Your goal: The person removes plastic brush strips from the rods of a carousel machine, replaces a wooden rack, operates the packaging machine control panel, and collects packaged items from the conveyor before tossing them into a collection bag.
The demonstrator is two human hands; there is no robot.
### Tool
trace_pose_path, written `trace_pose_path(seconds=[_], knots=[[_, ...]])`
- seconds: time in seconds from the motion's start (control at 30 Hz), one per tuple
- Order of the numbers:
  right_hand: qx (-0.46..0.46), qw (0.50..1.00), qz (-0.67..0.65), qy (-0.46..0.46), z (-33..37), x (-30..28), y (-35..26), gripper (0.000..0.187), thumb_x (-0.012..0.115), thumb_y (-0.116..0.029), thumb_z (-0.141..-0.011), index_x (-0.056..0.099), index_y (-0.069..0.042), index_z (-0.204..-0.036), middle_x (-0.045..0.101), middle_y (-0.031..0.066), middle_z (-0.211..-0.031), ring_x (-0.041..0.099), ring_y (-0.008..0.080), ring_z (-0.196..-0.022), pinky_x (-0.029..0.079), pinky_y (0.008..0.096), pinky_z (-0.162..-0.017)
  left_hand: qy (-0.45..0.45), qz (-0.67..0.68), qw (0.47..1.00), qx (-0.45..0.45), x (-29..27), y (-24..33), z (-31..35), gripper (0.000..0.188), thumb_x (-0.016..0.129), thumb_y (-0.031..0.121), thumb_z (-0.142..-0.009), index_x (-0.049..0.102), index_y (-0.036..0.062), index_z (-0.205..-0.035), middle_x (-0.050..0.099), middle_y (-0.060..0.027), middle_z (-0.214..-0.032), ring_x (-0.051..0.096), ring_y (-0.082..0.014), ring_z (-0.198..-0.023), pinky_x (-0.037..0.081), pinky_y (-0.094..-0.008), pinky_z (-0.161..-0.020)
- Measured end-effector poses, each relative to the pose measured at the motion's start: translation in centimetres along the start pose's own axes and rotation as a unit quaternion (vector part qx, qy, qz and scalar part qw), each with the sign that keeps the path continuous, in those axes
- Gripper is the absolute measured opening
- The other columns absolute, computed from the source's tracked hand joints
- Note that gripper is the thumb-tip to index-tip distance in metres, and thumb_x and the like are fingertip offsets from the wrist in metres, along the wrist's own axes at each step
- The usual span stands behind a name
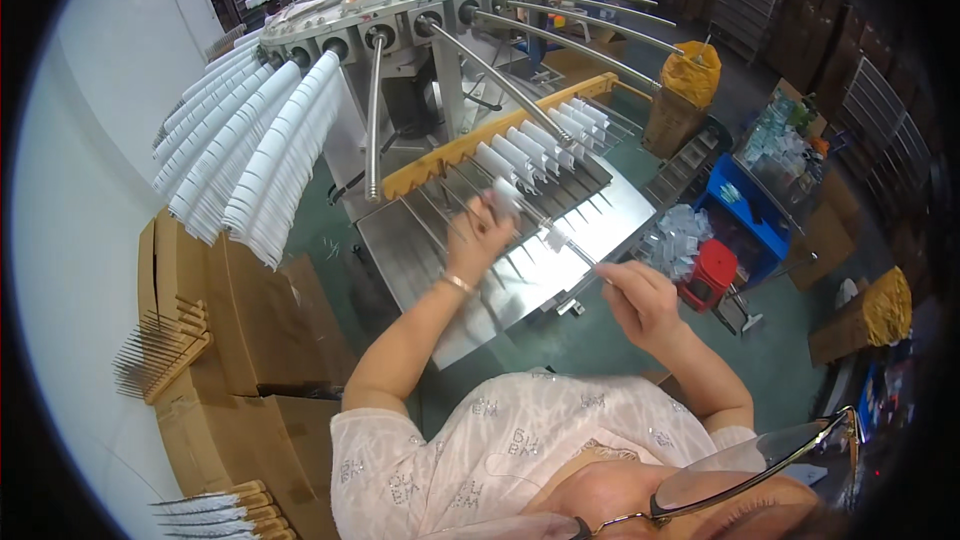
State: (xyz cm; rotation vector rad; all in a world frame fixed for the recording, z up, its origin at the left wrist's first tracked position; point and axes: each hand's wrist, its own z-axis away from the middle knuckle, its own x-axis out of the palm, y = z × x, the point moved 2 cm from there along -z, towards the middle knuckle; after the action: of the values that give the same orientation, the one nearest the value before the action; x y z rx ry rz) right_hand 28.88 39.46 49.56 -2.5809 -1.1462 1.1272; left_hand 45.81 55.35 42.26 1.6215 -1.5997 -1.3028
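Note:
My left hand (478,232) is closed round a small white piece (506,196), blurred, beside the thin metal rods of a wooden rack. My right hand (645,302) pinches the near end of a thin metal rod (580,252) that slants up toward the left hand. A small whitish piece (555,237) shows along this rod. The yellow wooden rack bar (430,170) lies across a shiny metal table (450,325). White rolled pieces (512,160) sit on several of its rods, to the right of my left hand.
Above stands a round metal machine (390,5) with bars radiating outward. White sheets (285,155) hang on its left bars; a bare bar (375,120) points at me. Cardboard boxes (240,310) and a spiked wooden rack (175,355) are left. A red stool (710,270) and blue bin (745,205) stand right.

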Motion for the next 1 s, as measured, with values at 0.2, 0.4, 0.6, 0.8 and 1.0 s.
trace_pose_path(seconds=[0.2,0.4,0.6,0.8,1.0], knots=[[-0.006,0.998,0.031,0.049,4.8,-4.1,-0.1,0.023,0.054,0.008,-0.064,0.056,0.003,-0.086,0.05,0.0093,-0.06,0.05,0.0203,-0.049,0.039,0.0274,-0.045,-0.041,0.237,0.97,-0.042,-0.4,-1.4,0.3,0.016,0.052,0.015,-0.078,0.05,0.0025,-0.088,0.04,0.0034,-0.054,0.035,-0.0035,-0.046,0.028,-0.0172,-0.041],[-0.011,0.999,0.039,0.022,2.3,-5.0,-0.2,0.024,0.053,0.009,-0.063,0.056,0.003,-0.086,0.05,0.0086,-0.059,0.049,0.0201,-0.049,0.038,0.0274,-0.044,0.066,0.381,0.909,-0.157,0.7,-7.3,-5.9,0.021,0.039,0.027,-0.086,0.046,0.0108,-0.075,0.04,0.005,-0.055,0.035,-0.006,-0.043,0.025,-0.0177,-0.037],[0.005,1.0,0.009,0.0,1.0,-2.7,1.8,0.025,0.055,0.009,-0.064,0.054,0.003,-0.088,0.049,0.0096,-0.06,0.049,0.022,-0.049,0.038,0.029,-0.044,0.041,0.313,0.945,-0.085,2.5,-4.0,-3.2,0.025,0.041,0.021,-0.084,0.053,0.0029,-0.097,0.04,0.0032,-0.054,0.036,-0.005,-0.044,0.027,-0.0194,-0.037],[-0.009,0.997,0.035,0.066,4.2,-4.8,1.4,0.02,0.052,0.008,-0.066,0.056,0.003,-0.085,0.051,0.0091,-0.059,0.052,0.0199,-0.051,0.04,0.0267,-0.045,-0.084,0.215,0.969,-0.089,2.2,-2.8,-1.3,0.031,0.041,0.018,-0.083,0.05,0.0018,-0.108,0.037,0.0044,-0.057,0.032,-0.004,-0.043,0.025,-0.0179,-0.037],[0.035,0.998,0.032,0.052,3.4,-5.8,1.3,0.02,0.051,0.008,-0.068,0.056,0.002,-0.086,0.05,0.0085,-0.057,0.05,0.0187,-0.049,0.038,0.0268,-0.044,-0.034,0.382,0.917,-0.112,2.0,-6.8,-7.4,0.014,0.042,0.02,-0.084,0.05,0.0092,-0.08,0.048,0.0035,-0.06,0.042,-0.0052,-0.048,0.029,-0.0177,-0.038]])
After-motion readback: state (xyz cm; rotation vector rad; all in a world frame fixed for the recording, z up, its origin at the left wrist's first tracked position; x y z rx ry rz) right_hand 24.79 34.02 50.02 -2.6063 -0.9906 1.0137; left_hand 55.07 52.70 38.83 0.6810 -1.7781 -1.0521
